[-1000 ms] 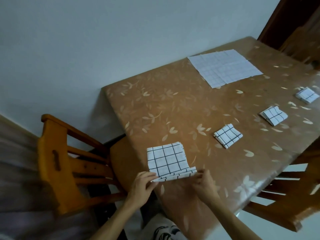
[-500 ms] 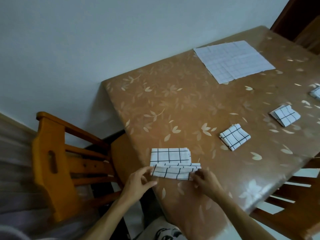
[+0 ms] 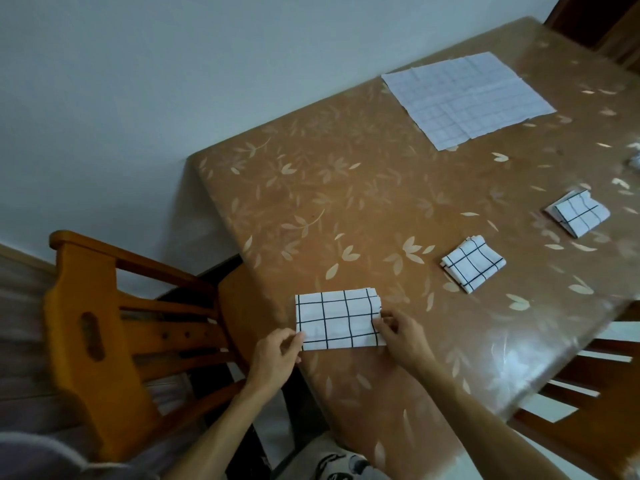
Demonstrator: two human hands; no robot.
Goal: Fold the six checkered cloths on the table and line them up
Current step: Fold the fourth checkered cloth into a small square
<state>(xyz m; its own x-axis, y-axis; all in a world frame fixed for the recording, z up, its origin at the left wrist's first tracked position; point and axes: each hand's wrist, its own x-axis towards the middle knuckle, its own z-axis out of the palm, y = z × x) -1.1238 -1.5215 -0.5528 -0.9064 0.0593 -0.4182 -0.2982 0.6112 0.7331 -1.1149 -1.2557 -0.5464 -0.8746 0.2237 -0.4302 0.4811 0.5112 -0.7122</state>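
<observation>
Lying flat in the lower middle of the frame, the half-folded cloth (image 3: 337, 320) is forming a wide rectangle close to the near edge of the table (image 3: 346, 202), its long sides running roughly level with that edge. The left hand (image 3: 275, 358) is pinching the cloth's lower-left corner between thumb and curled fingers, right where the table edge is falling away. The right hand (image 3: 401, 336) is gripping the cloth's right-hand short edge with bent fingers, its wrist resting over the tabletop.

Above the cloth, a broad stretch of bare leaf-patterned tabletop is reaching up toward the wall (image 3: 138, 81). To the right, the open surface is running as far as the nearer small folded square (image 3: 472, 263), well apart from the hands.

Four cloths are showing plainly: the one in hand, two small folded squares, the second (image 3: 578, 213) sitting further toward the right edge of the frame, and one unfolded cloth (image 3: 465, 98) lying spread at the upper right. A blurred white scrap (image 3: 635, 161) at the far right edge is too cut off to tell. Two wooden chairs are standing by the table: one (image 3: 97, 323) at the lower left, one (image 3: 588, 393) at the lower right.
</observation>
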